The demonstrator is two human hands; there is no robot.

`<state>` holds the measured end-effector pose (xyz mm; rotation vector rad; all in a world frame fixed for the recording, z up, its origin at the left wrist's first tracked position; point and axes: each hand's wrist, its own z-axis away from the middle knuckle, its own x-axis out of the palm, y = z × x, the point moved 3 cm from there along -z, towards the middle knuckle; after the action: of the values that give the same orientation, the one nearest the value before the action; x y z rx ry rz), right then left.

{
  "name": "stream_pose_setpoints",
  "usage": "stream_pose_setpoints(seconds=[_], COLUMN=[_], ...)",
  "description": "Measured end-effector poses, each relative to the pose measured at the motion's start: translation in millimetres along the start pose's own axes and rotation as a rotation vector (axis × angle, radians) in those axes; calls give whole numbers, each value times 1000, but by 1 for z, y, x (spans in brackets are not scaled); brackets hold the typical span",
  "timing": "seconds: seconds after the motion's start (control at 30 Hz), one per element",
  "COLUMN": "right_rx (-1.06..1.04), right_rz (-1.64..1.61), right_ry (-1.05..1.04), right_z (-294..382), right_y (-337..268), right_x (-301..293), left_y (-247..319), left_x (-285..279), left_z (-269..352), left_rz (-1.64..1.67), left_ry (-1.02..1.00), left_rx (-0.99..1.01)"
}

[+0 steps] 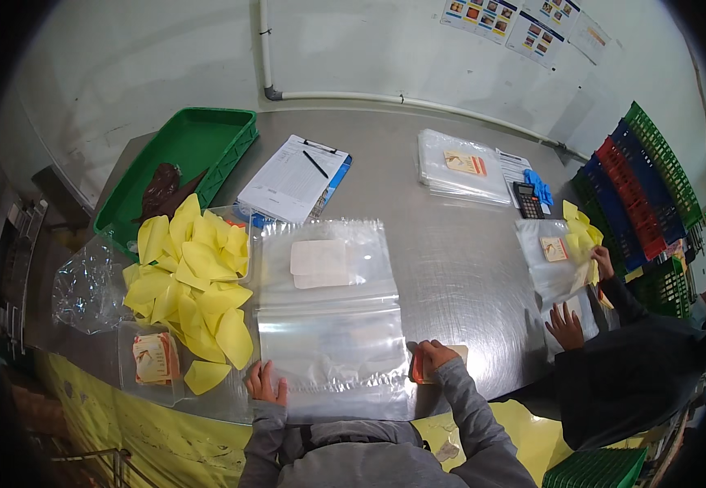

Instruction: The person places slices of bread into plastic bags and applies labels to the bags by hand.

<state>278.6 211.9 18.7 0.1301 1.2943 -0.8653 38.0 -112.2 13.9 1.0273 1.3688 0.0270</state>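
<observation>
Before me lie clear plastic bags (331, 348), flat and overlapping near the table's front edge. Two pale, blank-looking cards (319, 262) overlap at their upper part; whether these lie on or under the film is unclear. My left hand (266, 384) rests at the lower left corner of the bags, thumb and fingers apart, the thumb over the film. To the right of the bags, my right hand (437, 354) is on a small pile of orange-and-cream cards (419, 368), fingers curled. The hand covers much of the pile, so whether it grips a card is hidden.
Yellow paper pieces (197, 293) heap at left, beside a clear tray of printed cards (154, 360) and a green crate (173, 146). Behind are a clipboard (295, 177), bag stack (462, 165) and calculator (528, 200). A co-worker's hands (565, 326) work at right.
</observation>
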Motion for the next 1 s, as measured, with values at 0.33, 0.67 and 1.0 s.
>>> stream_pose_setpoints(seconds=[0.33,0.67,1.0], right_rx=[-152,-75,-187], right_rz=[-51,-18,128], right_ry=[475,433,458], right_z=[26,24,-3], right_y=[-12,-7,-50], right_x=[-1,3,-60], left_y=[-7,-5,50], left_x=[3,3,-23], left_z=[1,0,-26], left_rz=[5,11,189], left_ry=[0,0,209], left_rx=[-6,3,139])
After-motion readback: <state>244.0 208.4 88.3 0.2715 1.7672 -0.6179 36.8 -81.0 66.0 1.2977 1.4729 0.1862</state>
